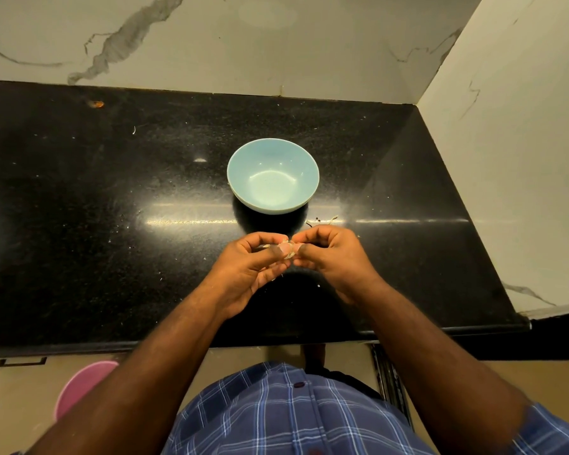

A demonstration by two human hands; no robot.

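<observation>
– Since the black surface (pixel 112 198) under the hands is polished and glossy, what worries you most from here?
– A slip. Whatever drops onto that stone could skid, and its near edge lies not far behind the wrists, with the floor below. The light blue bowl (pixel 273 159) stands upright just beyond the hands, with nothing in it that I can see. The piece has to cross a gap of bare stone to get there, so a loose toss might strike the rim or land short.
– And the hands themselves?
– Together, fingertips meeting. The left hand (pixel 250 270) curls thumb and forefinger round a small pale piece (pixel 288 252), and the right hand (pixel 332 257) pinches the same piece from the other side. Neither is spread at all. Both are clamped on it, a little above the surface as far as I can judge.
– What is the piece?
– Too small and too covered to tell; perhaps something being peeled. Two opposed pinches pulling hard could tear it, or flick it away if it is slick.
– Anything smaller?
– Thin pale scraps (pixel 322 220) lie just beyond the right hand, between it and the bowl, and a careless move could sweep them along
</observation>
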